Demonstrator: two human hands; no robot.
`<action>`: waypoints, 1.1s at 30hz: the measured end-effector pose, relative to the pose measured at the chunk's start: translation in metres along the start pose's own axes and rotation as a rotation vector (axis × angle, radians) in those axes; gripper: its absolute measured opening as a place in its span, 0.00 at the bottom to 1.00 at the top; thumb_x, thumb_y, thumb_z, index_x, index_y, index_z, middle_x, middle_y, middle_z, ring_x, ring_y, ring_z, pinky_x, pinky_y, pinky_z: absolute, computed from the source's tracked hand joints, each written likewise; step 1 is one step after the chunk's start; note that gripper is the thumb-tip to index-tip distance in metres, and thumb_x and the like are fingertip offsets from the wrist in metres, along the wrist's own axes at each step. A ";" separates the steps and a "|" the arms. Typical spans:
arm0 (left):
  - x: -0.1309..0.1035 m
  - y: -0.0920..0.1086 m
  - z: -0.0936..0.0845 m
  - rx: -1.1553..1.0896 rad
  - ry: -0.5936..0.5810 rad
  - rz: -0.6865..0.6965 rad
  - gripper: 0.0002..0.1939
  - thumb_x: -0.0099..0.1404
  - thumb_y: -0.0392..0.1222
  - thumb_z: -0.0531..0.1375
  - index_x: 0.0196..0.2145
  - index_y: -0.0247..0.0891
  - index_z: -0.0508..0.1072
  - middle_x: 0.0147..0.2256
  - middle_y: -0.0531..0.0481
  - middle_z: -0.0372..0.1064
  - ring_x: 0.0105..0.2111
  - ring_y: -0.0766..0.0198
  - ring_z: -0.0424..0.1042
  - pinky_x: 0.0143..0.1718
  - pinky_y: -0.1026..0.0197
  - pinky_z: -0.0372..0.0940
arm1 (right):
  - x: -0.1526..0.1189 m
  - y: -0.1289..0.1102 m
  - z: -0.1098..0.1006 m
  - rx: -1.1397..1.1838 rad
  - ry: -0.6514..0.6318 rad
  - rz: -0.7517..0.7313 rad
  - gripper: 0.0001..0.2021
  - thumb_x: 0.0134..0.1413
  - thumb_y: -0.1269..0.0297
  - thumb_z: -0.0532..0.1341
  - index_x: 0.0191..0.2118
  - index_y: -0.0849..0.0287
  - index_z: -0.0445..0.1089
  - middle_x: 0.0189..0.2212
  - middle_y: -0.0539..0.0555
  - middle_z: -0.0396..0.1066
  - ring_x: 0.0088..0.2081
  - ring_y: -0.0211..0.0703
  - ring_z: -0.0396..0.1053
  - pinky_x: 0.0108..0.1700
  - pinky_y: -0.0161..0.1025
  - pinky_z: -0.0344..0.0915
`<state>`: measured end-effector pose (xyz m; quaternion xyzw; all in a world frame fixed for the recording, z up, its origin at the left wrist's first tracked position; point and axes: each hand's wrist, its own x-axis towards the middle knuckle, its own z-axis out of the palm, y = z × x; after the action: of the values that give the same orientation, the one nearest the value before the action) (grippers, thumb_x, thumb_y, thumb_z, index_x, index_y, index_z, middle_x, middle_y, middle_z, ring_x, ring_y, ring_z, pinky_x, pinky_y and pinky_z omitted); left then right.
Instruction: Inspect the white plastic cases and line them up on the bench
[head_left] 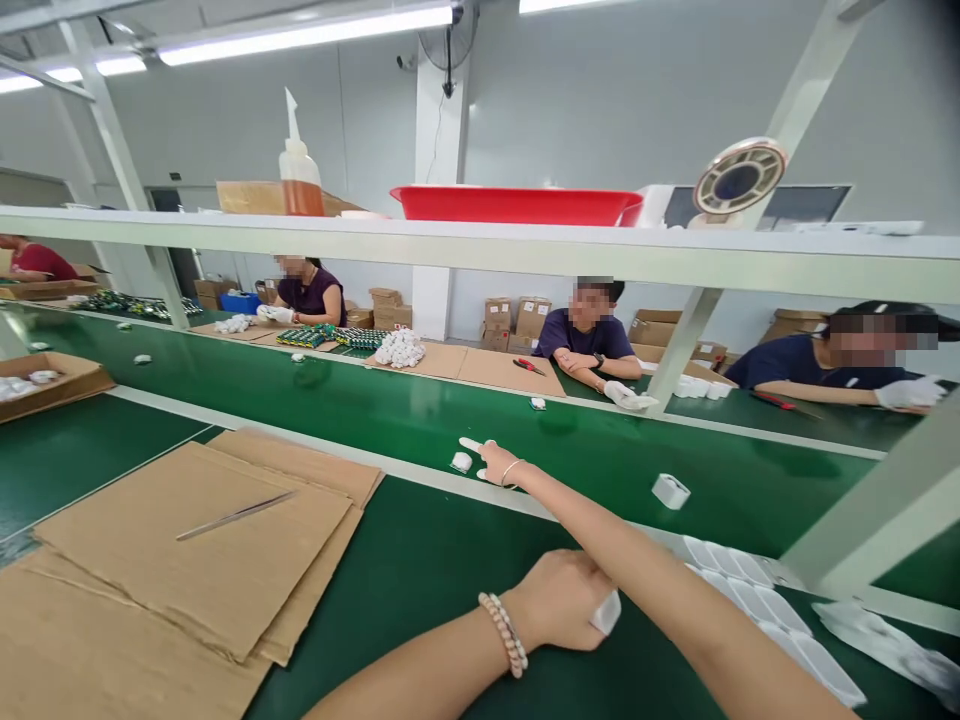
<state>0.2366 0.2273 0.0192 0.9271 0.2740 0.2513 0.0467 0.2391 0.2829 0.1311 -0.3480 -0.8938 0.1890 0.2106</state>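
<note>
My left hand (566, 598) is closed around a white plastic housing (606, 613), which pokes out past the fingers; part of the hand lies behind my right forearm. Stretched out over the green conveyor belt (405, 415), my right hand (499, 463) has white covers on its fingertips. Its index finger and thumb are spread beside a small white part with a dark green base (461, 461), with a gap between them. Further right on the belt stands another white housing (670, 491). Rows of white plastic shells (780, 615) lie right of my forearm.
Metal tweezers (235, 516) rest on stacked cardboard sheets (187, 570) at left. A cardboard box (82, 375) holds white parts. Overhead runs a shelf (480, 243) with a red tray (517, 205); its post (877, 500) stands at right. Several co-workers sit across the belt.
</note>
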 end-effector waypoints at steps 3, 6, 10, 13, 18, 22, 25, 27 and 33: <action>-0.001 0.000 -0.005 0.010 0.017 -0.033 0.15 0.69 0.47 0.56 0.49 0.37 0.69 0.49 0.44 0.67 0.44 0.59 0.70 0.45 0.52 0.68 | 0.016 -0.008 0.002 0.047 0.027 -0.025 0.16 0.64 0.57 0.59 0.51 0.63 0.68 0.49 0.55 0.67 0.46 0.52 0.68 0.47 0.48 0.70; -0.001 0.000 -0.007 0.007 0.027 -0.050 0.16 0.69 0.47 0.56 0.50 0.37 0.68 0.49 0.44 0.66 0.44 0.60 0.70 0.45 0.51 0.69 | 0.016 -0.007 -0.001 0.112 0.066 -0.030 0.15 0.64 0.58 0.59 0.50 0.63 0.68 0.48 0.54 0.67 0.46 0.51 0.69 0.47 0.47 0.69; 0.000 -0.001 -0.006 -0.053 0.066 -0.096 0.09 0.63 0.39 0.60 0.42 0.38 0.70 0.44 0.45 0.69 0.42 0.59 0.69 0.42 0.56 0.68 | -0.008 0.013 -0.022 0.218 0.139 -0.005 0.15 0.64 0.59 0.60 0.51 0.63 0.67 0.46 0.56 0.68 0.43 0.46 0.70 0.43 0.45 0.71; 0.001 0.001 -0.006 -0.108 0.181 -0.224 0.10 0.53 0.31 0.59 0.35 0.40 0.68 0.37 0.48 0.69 0.39 0.60 0.68 0.40 0.61 0.67 | -0.055 0.039 -0.046 0.278 0.197 0.044 0.17 0.63 0.55 0.60 0.50 0.63 0.67 0.40 0.55 0.70 0.35 0.41 0.70 0.35 0.41 0.72; -0.002 0.013 -0.005 -0.159 0.273 -0.320 0.05 0.54 0.33 0.55 0.30 0.40 0.62 0.29 0.49 0.66 0.30 0.61 0.67 0.33 0.60 0.63 | -0.180 0.072 -0.050 0.497 0.382 0.113 0.30 0.52 0.46 0.65 0.54 0.60 0.65 0.33 0.54 0.71 0.29 0.40 0.68 0.32 0.41 0.71; -0.007 0.027 -0.004 -0.066 0.297 -0.281 0.04 0.53 0.35 0.54 0.28 0.41 0.61 0.24 0.51 0.66 0.24 0.62 0.66 0.26 0.61 0.58 | -0.240 0.071 -0.023 0.358 0.435 0.123 0.24 0.56 0.50 0.64 0.53 0.59 0.68 0.37 0.56 0.71 0.33 0.42 0.68 0.37 0.42 0.70; -0.010 0.038 -0.004 0.036 0.312 -0.202 0.03 0.53 0.38 0.54 0.28 0.40 0.62 0.23 0.51 0.67 0.22 0.62 0.66 0.24 0.61 0.57 | -0.248 0.063 -0.014 0.155 0.406 -0.027 0.20 0.61 0.51 0.59 0.53 0.59 0.69 0.39 0.58 0.70 0.35 0.44 0.67 0.38 0.44 0.69; -0.011 0.042 -0.005 0.092 0.332 -0.173 0.04 0.52 0.38 0.54 0.28 0.40 0.63 0.22 0.50 0.68 0.21 0.62 0.67 0.23 0.61 0.56 | -0.248 0.058 -0.013 0.103 0.405 -0.074 0.21 0.64 0.51 0.56 0.55 0.59 0.67 0.36 0.57 0.70 0.32 0.43 0.66 0.36 0.42 0.68; -0.011 0.044 -0.006 0.218 0.371 -0.161 0.02 0.51 0.38 0.54 0.26 0.40 0.64 0.20 0.52 0.67 0.19 0.64 0.66 0.22 0.61 0.55 | -0.251 0.055 -0.008 0.158 0.386 -0.007 0.21 0.64 0.52 0.57 0.57 0.57 0.66 0.33 0.54 0.67 0.28 0.39 0.64 0.32 0.39 0.67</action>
<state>0.2470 0.1841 0.0293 0.8396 0.3766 0.3820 -0.0850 0.4409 0.1460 0.0498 -0.3571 -0.8205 0.1875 0.4052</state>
